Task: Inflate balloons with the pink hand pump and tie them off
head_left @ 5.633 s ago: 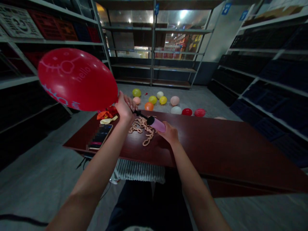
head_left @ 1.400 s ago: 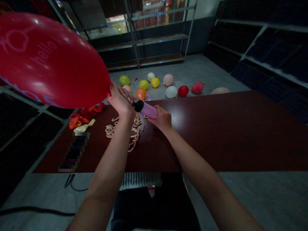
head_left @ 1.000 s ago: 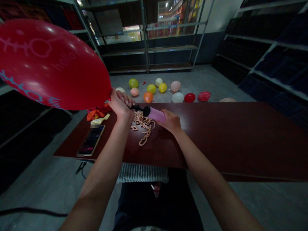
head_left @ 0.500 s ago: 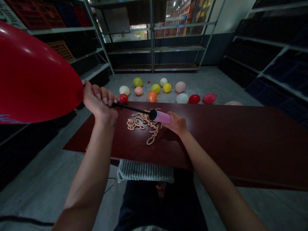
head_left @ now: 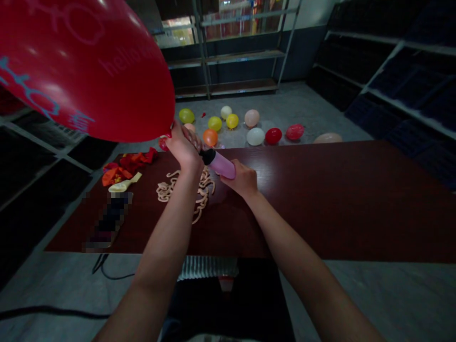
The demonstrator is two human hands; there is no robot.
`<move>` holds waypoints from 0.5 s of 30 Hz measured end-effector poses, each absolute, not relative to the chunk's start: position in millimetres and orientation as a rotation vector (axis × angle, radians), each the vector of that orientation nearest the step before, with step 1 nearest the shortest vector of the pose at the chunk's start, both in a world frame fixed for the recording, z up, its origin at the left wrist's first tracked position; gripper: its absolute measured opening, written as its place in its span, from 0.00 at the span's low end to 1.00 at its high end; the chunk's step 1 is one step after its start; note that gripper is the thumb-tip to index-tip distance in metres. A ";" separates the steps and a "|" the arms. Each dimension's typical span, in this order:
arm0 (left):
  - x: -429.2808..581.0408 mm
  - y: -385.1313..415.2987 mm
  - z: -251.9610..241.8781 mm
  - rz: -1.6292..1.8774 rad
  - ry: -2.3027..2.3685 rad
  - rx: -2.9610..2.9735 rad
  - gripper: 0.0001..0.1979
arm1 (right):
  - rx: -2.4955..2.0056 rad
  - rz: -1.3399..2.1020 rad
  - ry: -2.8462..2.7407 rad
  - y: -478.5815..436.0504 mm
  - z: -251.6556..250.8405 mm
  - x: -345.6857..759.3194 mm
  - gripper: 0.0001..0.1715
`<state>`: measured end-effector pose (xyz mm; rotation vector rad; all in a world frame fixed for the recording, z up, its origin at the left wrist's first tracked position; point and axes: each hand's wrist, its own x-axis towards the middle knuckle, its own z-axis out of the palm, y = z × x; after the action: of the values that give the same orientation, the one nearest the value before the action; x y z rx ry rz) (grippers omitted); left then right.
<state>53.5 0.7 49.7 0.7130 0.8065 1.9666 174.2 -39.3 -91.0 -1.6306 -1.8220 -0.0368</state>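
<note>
A large inflated red balloon with printed lettering fills the upper left. My left hand is closed around its neck, at the nozzle end of a hand balloon pump with a pink body and black cap. My right hand grips the rear of that pump. Fingers of my left hand hide the join between neck and nozzle. Below the hands, a tangle of beige curly strands lies on the dark red table, partly covered by my left forearm.
Limp red and orange balloons, a limp cream balloon and a pixelated phone-like object lie on the table's left. Several inflated balloons rest on the floor beyond. Metal shelves stand behind. A black cable crosses the floor.
My hands have come closer together and the pump's black rod has slid in. The red balloon has shifted right in view. The view has turned left, bringing in the limp balloons and phone-like object.
</note>
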 end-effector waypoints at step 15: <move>13.2 -26.5 47.8 1.948 0.784 0.636 0.26 | -1.461 -0.141 -1.909 -37.9 -98.0 168.1 0.27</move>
<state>13.2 -26.5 47.8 0.6364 0.7839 1.9478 168.1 -37.9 -98.0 -1.4611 -1.9094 -0.1411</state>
